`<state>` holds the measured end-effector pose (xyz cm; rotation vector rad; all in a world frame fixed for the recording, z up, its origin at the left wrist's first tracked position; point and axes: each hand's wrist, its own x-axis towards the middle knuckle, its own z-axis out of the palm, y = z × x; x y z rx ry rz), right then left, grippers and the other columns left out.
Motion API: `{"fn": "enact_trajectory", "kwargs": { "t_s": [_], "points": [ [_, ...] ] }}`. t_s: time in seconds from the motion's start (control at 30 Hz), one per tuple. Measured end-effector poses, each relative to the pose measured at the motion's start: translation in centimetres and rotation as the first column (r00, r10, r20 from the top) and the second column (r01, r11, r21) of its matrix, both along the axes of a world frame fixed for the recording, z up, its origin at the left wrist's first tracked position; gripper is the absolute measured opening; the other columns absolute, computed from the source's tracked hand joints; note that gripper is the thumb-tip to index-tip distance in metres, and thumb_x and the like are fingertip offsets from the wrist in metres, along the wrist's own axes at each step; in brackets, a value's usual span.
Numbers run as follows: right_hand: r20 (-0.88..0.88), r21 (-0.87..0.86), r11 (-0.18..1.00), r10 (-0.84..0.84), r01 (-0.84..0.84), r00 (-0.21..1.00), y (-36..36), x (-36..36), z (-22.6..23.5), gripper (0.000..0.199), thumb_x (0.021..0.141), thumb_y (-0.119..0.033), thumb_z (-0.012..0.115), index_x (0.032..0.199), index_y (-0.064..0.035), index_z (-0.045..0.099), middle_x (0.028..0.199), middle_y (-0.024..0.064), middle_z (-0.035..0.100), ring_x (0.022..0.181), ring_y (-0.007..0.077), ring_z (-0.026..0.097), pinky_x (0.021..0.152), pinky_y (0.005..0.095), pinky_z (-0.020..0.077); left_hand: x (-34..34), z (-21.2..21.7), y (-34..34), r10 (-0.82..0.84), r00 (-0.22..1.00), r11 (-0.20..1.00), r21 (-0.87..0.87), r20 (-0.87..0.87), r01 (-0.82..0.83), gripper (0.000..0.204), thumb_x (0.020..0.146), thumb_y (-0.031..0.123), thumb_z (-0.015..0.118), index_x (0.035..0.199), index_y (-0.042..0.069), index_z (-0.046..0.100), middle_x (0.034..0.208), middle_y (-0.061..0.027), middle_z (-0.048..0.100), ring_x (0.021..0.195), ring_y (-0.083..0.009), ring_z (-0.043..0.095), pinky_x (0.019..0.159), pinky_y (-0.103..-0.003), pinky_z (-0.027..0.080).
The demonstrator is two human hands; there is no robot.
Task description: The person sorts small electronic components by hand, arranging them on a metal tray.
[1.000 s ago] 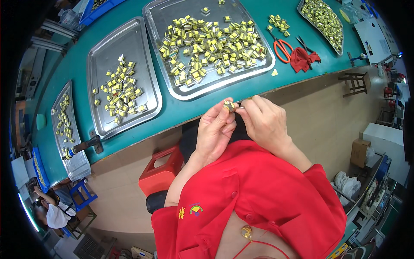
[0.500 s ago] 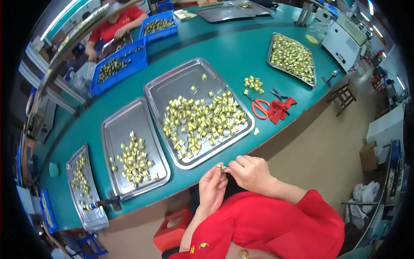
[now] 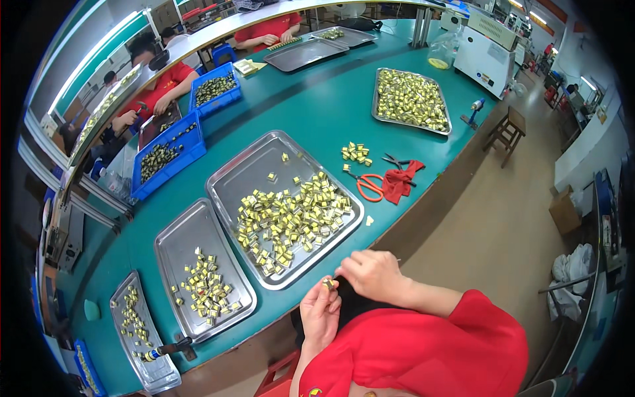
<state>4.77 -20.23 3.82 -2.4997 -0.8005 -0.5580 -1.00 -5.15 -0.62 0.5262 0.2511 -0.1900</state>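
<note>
My left hand pinches a small yellow-and-black part between thumb and fingers, just off the near edge of the green table. My right hand sits beside it, fingers curled and touching the same part from the right. Right in front of both hands lies a large steel tray holding several of the same yellow parts.
A second tray and a third lie to the left, another tray far right. Orange scissors, a red cloth and a small part pile are nearby. Blue bins and people opposite; a wooden stool stands right.
The view has tilted up, taking in more of the table and the people opposite. My hands have stayed together at the table edge, still on the small part.
</note>
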Motion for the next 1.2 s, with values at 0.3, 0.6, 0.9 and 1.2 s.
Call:
{"fn": "enact_trajectory", "kwargs": {
  "t_s": [0.3,0.6,0.9,1.2],
  "points": [
    [-0.468,0.669,0.742,0.466,-0.043,0.751,0.0,-0.1,1.1,0.020,0.080,-0.006,0.066,0.098,0.0016,0.062,0.059,-0.0023,0.040,0.052,0.0050,0.035,0.047,0.0230,0.0310,-0.1,0.8,-0.5,0.029,1.000,0.999,0.019,-0.002,-0.029,0.032,0.093,0.011,0.049,0.121,-0.004,0.048,0.095,-0.0040,0.056,0.069,-0.0049,0.043,0.055,-0.018,0.034],
    [-0.503,0.709,0.705,0.510,-0.004,0.698,0.1,0.4,0.6,0.020,0.077,0.003,0.065,0.097,0.0029,0.064,0.063,-0.0062,0.038,0.054,0.0014,0.029,0.047,0.0193,0.0227,0.6,1.0,-0.6,0.020,0.999,0.998,0.056,0.026,-0.022,0.030,0.093,0.010,0.050,0.120,-0.002,0.052,0.089,0.0004,0.054,0.070,-0.0047,0.041,0.056,-0.019,0.033],
    [-0.551,0.633,0.774,0.441,0.010,0.708,0.1,0.0,0.5,0.017,0.074,0.003,0.067,0.091,0.0017,0.064,0.062,-0.0014,0.046,0.051,0.0035,0.033,0.048,0.0208,0.0313,-0.2,0.6,-0.7,0.055,0.998,0.993,0.102,0.035,-0.058,0.030,0.089,0.006,0.055,0.119,-0.001,0.054,0.089,0.0003,0.057,0.067,-0.0054,0.042,0.056,-0.019,0.033],
    [-0.559,0.712,0.702,0.545,0.025,0.624,-0.2,0.3,0.1,0.007,0.077,0.006,0.064,0.083,0.0040,0.063,0.061,-0.0053,0.040,0.053,0.0021,0.031,0.047,0.0202,0.0250,-0.1,-0.1,-0.2,0.003,0.988,0.970,0.240,0.152,-0.040,0.029,0.089,0.004,0.056,0.117,-0.002,0.056,0.092,-0.0009,0.058,0.067,-0.0050,0.043,0.055,-0.019,0.034]
  ]
}}
